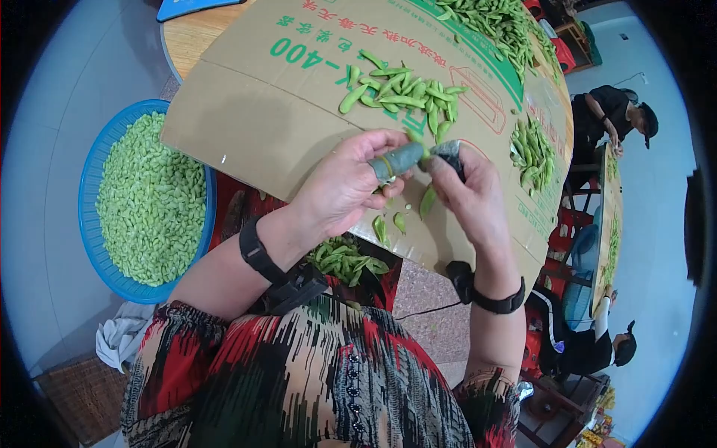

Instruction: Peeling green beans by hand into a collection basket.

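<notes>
My left hand [340, 179], its thumb in a grey-green finger cover, and my right hand [474, 194], with a dark cover on a digit, meet over the cardboard [258, 142]. Both are closed on a green soybean pod [425, 151], mostly hidden by the fingers. Just beyond them lies a loose heap of whole pods [403, 91]. A few pod pieces [381, 229] rest on the cardboard below my hands. To the left, a blue plastic basket [91, 216] is filled with shelled green soybeans [153, 201].
A large pod pile [497, 26] covers the far side, and a smaller pile [532, 155] sits at the right. More pods [347, 261] lie beneath the cardboard's near edge. Two people [609, 112] work at another table [610, 216] on the right.
</notes>
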Demonstrator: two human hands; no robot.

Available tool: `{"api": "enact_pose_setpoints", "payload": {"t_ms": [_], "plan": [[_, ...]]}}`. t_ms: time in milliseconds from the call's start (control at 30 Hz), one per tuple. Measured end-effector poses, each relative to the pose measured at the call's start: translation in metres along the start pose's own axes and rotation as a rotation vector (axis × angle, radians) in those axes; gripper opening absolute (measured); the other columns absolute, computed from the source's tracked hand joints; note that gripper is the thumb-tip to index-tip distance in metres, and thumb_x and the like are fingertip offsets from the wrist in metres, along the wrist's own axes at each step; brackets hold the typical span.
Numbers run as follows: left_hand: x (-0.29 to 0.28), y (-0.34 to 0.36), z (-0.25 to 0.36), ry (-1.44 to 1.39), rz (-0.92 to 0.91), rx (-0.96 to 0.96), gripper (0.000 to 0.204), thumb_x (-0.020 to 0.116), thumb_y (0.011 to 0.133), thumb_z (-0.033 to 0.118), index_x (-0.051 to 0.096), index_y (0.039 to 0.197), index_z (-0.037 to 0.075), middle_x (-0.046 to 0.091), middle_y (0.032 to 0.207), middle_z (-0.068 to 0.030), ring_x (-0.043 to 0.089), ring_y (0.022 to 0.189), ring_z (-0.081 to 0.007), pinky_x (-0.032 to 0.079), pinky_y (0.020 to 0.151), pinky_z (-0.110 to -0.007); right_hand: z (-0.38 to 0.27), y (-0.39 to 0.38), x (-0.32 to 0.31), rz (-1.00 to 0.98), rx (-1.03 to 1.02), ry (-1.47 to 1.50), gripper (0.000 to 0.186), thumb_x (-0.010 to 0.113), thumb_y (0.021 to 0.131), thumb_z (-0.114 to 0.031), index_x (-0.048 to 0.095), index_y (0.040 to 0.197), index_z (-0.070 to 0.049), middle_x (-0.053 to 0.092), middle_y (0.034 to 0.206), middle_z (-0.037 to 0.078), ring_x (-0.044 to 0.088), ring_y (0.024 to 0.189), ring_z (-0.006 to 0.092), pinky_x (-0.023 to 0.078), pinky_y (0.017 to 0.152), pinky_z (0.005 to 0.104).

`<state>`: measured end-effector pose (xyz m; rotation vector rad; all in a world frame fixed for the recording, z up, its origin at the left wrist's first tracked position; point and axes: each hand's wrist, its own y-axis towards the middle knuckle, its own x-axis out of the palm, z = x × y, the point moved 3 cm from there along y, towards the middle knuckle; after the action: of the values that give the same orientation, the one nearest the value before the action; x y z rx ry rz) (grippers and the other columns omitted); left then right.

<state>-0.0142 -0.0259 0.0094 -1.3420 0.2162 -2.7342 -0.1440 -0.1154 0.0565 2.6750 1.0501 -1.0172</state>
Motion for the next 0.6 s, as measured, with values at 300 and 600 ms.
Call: {"api": "enact_pose_setpoints", "payload": {"t_ms": [300,600], "plan": [[0.002,0.001,-0.012,0.033,-0.002,0.108,0.016,0.059,0.084,0.006,0.054,0.099,0.006,0.055,0.081,0.0027,0.041,0.058,0.0001,0.025,0.046,-0.014,0.001,-0.036,0.011,-0.229,0.155,0.725,0.019,0.044,0.095,-0.019,0.048,0.083,-0.006,0.043,0.063,-0.005,0.033,0.052,0.0019,0.026,0.047,0.0174],[-0.001,-0.005,-0.014,-0.104,-0.121,0.007,0.02,0.062,0.083,0.008,0.055,0.102,0.005,0.058,0.085,0.0011,0.045,0.06,-0.0007,0.031,0.049,-0.014,0.002,-0.042,0.023,-0.326,0.337,1.125,0.014,0.044,0.095,-0.015,0.05,0.085,-0.006,0.045,0.062,-0.003,0.033,0.048,0.0025,0.027,0.043,0.0175]]}}
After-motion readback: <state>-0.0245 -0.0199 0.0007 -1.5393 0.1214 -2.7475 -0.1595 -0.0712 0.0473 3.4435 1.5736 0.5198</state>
